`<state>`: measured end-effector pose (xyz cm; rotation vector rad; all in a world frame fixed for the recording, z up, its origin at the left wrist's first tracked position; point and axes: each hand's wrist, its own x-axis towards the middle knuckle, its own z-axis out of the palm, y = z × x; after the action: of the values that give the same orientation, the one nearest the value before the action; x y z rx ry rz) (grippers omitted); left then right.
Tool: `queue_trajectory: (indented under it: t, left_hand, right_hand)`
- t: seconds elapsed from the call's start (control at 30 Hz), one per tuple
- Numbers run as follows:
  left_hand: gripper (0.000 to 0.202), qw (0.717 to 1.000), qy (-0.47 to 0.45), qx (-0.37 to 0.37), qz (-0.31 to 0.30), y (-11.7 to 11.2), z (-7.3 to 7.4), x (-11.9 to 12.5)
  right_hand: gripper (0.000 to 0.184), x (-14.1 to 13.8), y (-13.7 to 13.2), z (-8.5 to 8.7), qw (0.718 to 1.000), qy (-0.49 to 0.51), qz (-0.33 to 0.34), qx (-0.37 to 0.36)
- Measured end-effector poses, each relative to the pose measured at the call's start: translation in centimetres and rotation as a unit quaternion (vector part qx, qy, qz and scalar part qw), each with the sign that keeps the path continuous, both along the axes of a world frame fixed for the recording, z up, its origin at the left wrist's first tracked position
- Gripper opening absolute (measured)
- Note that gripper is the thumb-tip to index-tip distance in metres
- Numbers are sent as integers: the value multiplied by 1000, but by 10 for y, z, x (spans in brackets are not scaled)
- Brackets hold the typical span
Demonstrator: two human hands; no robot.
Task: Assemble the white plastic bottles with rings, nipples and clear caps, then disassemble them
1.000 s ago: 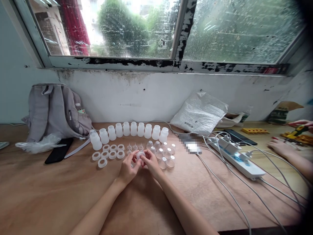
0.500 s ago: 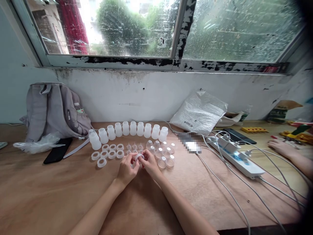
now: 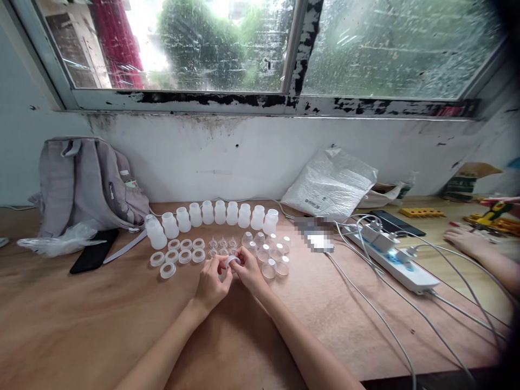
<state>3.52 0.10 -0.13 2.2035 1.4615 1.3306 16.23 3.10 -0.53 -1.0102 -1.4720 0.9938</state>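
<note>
Between my left hand [image 3: 213, 279] and my right hand [image 3: 248, 271] is a white screw ring [image 3: 233, 260], the collar of a baby bottle. Both hands pinch it with their fingertips, a little above the table. Whether something sits inside the ring is hidden by the fingers. Left of my hands lie several similar screw rings [image 3: 185, 256]. Just beyond my fingers stand clear silicone bottle nipples [image 3: 222, 243], partly covered by the hands. On the right are several clear dome caps [image 3: 268, 269]. Behind everything, frosted baby bottles [image 3: 207, 213] without lids form a curved row.
A grey backpack [image 3: 87, 179], a plastic bag [image 3: 67, 238] and a black phone [image 3: 94, 252] are at the left. To the right lie a power strip [image 3: 400, 268] with trailing cables and a silvery mailing bag [image 3: 331, 184]. Another person's hand [image 3: 465, 238] rests at the far right.
My hands stay in nearly the same place, and the ring between my fingers is tilted slightly differently. The whole view has shifted a little. At far right, a yellow-green tool appears more raised.
</note>
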Motion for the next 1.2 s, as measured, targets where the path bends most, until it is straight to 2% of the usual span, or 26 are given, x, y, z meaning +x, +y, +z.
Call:
queue_trajectory:
  t: [0.43, 0.57, 0.8, 1.0, 1.1, 1.2]
  left_hand:
    - [18, 1000, -6, -13, -2, -2, 2, 4]
    - [17, 999, -4, -26, 22, 1, 3, 3]
    - [15, 996, 20, -7, 84, 8, 3, -4]
    - [8, 997, 56, 11, 55, 6, 1, -4]
    - [7, 995, 77, 38, 58, 6, 1, -5]
    - [10, 994, 64, 54, 64, 6, 2, -10]
  right_hand:
    - [14, -1, -1, 0, 999, -23, -31, 18]
    - [17, -3, -3, 0, 998, -26, -57, 22]
    - [17, -6, -10, 5, 1000, 3, 19, -16]
    - [15, -7, -11, 1, 999, -22, -37, 14]
    - [15, -5, -13, 6, 1000, 15, -1, -2]
    - [18, -1, -14, 15, 984, 122, 101, -81]
